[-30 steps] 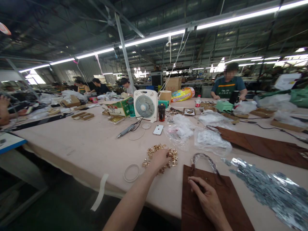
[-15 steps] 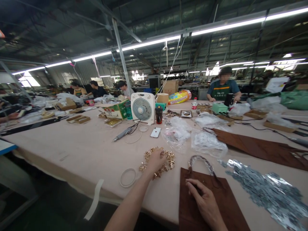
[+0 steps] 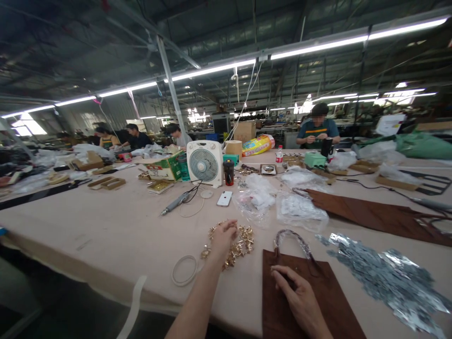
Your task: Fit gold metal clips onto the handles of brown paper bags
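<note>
My left hand (image 3: pixel 224 236) is over a pile of small gold-coloured metal fittings (image 3: pixel 243 242), its fingers bent inward at the top of the pile. What sits between those fingertips, if anything, is too small to make out. A brown handbag (image 3: pixel 325 287) lies flat at the table's front, its curved handle (image 3: pixel 300 240) wrapped in clear plastic and pointing away from me. Resting on the bag's left part, my right hand (image 3: pixel 300 294) has thumb and forefinger pinched together below the handle. Anything in that pinch is hidden.
Silvery flat metal pieces (image 3: pixel 388 268) are heaped right of the bag. A tape roll (image 3: pixel 184 270) lies left of the fittings. Farther back are a phone (image 3: pixel 224 198), a corded tool (image 3: pixel 175 204), a fan (image 3: pixel 205 162), plastic bags (image 3: pixel 300 209) and another brown bag (image 3: pixel 356 212). A co-worker (image 3: pixel 318 129) sits opposite.
My left hand has lifted slightly at the fingers and shifted over the fittings, which lie a little more spread out. My right hand stays on the bag. The camera view has turned slightly right.
</note>
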`<state>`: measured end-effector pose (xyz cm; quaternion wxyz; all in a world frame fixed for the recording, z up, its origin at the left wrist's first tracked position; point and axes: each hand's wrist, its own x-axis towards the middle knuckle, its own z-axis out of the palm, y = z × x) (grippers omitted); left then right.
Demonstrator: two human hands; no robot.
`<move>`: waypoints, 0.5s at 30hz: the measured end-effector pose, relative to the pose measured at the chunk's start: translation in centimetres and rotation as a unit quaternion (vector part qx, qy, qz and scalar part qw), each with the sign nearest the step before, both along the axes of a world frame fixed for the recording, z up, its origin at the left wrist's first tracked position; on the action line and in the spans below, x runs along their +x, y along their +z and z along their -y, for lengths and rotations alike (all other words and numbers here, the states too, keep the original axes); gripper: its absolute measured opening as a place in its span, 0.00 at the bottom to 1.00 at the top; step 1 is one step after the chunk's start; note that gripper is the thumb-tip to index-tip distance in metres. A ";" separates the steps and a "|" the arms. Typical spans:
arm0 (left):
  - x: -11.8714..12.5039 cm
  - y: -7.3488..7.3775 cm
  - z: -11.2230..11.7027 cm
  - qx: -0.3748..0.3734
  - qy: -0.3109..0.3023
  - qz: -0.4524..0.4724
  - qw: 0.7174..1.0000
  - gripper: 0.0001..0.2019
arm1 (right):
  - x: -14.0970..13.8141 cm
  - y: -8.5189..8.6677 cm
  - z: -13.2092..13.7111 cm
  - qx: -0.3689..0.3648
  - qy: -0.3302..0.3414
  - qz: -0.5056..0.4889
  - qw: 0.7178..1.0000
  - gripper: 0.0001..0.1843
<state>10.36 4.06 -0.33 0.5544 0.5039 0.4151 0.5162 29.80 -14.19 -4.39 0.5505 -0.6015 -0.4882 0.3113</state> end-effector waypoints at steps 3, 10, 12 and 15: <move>1.8 -0.1 2.5 -0.037 -0.036 0.084 0.995 0.17 | 0.3 0.0 -0.1 0.003 -0.011 -0.036 0.999 0.26; 7.5 -2.5 8.5 -0.151 -0.095 0.252 0.951 0.19 | 1.0 -0.2 -0.8 0.049 -0.072 -0.187 0.978 0.25; 8.5 -3.5 9.5 -0.120 -0.113 0.221 0.961 0.19 | 1.3 -0.6 -1.0 0.062 -0.085 -0.263 0.959 0.24; 9.1 -4.4 10.4 -0.058 -0.140 0.167 0.974 0.18 | 1.7 -1.0 -1.2 0.075 -0.092 -0.364 0.924 0.24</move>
